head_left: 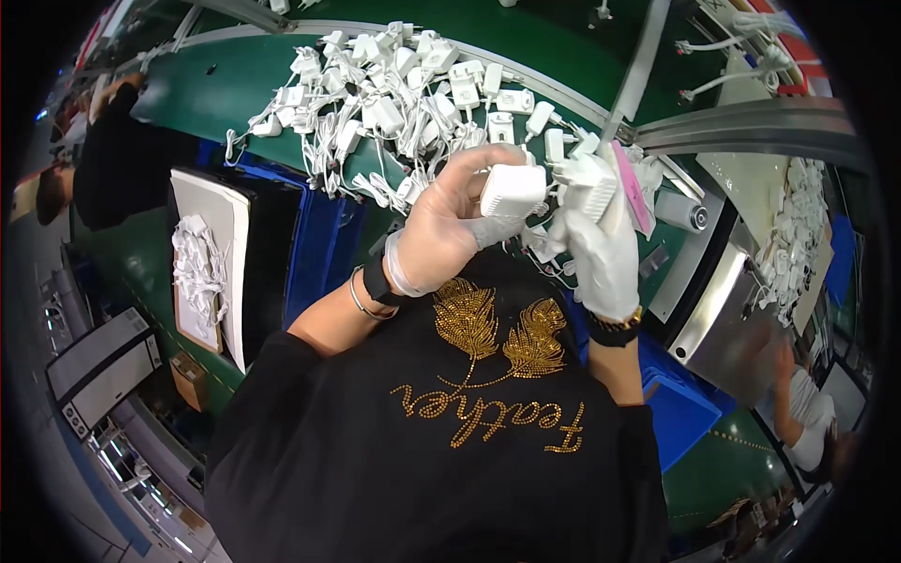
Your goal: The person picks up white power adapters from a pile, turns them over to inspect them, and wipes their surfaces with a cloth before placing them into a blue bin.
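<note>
A white power adapter (513,191) is gripped in my left hand (443,218), which wears a thin clear glove. Close beside it, my right hand (603,253), in a white glove, has its fingers closed round another white power adapter (589,182) with a ribbed side. The two adapters are held near each other in front of my chest. Beyond my hands lies a large heap of white power adapters (383,116) with bundled cords, spread over the green work surface (199,92).
A pink strip (633,188) stands right of my right hand, near a silver cylindrical can (680,212). Metal rails (741,127) cross the upper right. To the left, a white tray (235,272) carries white pieces. A blue bin (680,413) sits low right. Other people are at both sides.
</note>
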Demonstrator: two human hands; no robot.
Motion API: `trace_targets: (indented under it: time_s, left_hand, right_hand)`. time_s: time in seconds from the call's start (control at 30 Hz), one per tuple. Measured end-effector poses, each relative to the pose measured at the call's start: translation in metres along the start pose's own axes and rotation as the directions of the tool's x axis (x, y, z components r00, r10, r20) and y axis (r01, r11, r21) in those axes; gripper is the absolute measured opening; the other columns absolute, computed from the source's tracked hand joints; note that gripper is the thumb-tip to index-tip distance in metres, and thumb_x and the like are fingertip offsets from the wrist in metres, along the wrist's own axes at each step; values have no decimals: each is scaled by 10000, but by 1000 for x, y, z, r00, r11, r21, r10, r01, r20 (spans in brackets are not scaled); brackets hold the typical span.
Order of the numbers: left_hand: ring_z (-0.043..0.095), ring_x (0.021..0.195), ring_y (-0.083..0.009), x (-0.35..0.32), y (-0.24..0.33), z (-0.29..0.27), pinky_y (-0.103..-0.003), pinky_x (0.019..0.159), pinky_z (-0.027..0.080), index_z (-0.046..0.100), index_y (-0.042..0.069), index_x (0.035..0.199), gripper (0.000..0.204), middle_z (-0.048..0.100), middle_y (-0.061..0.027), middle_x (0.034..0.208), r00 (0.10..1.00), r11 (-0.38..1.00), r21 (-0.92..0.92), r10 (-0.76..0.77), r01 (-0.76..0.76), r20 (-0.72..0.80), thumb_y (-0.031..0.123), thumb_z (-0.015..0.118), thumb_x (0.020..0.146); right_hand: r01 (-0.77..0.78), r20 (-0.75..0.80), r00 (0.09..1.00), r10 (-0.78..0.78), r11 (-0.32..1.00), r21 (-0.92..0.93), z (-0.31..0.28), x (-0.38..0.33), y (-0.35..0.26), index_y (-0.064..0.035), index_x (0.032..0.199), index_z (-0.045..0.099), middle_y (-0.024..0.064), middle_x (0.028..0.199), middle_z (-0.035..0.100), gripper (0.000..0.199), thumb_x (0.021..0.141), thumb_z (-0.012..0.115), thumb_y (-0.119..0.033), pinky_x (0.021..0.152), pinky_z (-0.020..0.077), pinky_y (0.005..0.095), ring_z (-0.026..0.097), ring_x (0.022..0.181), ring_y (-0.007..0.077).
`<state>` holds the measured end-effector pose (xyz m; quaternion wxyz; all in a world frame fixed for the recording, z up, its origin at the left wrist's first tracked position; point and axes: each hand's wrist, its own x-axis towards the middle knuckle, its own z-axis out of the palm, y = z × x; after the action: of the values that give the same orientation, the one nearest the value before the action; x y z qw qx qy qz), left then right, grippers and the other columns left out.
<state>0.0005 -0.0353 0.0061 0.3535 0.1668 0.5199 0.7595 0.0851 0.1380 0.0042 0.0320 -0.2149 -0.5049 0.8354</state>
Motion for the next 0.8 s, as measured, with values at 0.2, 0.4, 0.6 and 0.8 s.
trace_targets:
  time_s: [0.2, 0.4, 0.6, 0.8]
  left_hand:
    - [572, 1097, -212, 0, -9, 6, -314, 903, 472, 387, 84, 1261, 542, 575, -96, 1150, 983, 982, 72, 170, -175, 77, -90, 630, 809]
    - [515, 1132, -175, 1, 1, 14, -303, 956, 417, 315, 79, 1357, 693, 500, -90, 1248, 997, 999, 35, 6, -9, 76, -61, 674, 781]
    - [502, 1136, -147, 4, 7, 22, -300, 969, 410, 210, 63, 1453, 890, 474, -85, 1292, 993, 982, 187, 8, -30, 121, -34, 733, 740]
    - [529, 1093, -125, 11, 3, 28, -281, 959, 420, 286, 49, 1438, 880, 566, -56, 1180, 994, 917, 386, 72, -96, 76, -24, 770, 707]
  right_hand:
    - [151, -68, 987, -149, 988, 22, 25, -22, -9, -60, 1466, 208, 109, 1192, 536, 803, 798, 632, 75, 869, 489, 274, 573, 1040, 157]
    - [238, 55, 971, -233, 966, -105, 14, -24, 8, -62, 1386, 367, 104, 1241, 522, 735, 749, 666, 153, 943, 451, 291, 543, 1124, 167]
    - [434, 81, 900, -427, 875, -212, 3, -24, 36, -45, 1315, 428, 93, 1239, 530, 624, 767, 675, 124, 939, 449, 290, 550, 1107, 162]
    - [417, 42, 908, -417, 887, -196, -4, -24, 38, -44, 1307, 431, 90, 1237, 532, 603, 778, 681, 102, 944, 449, 299, 551, 1105, 163]
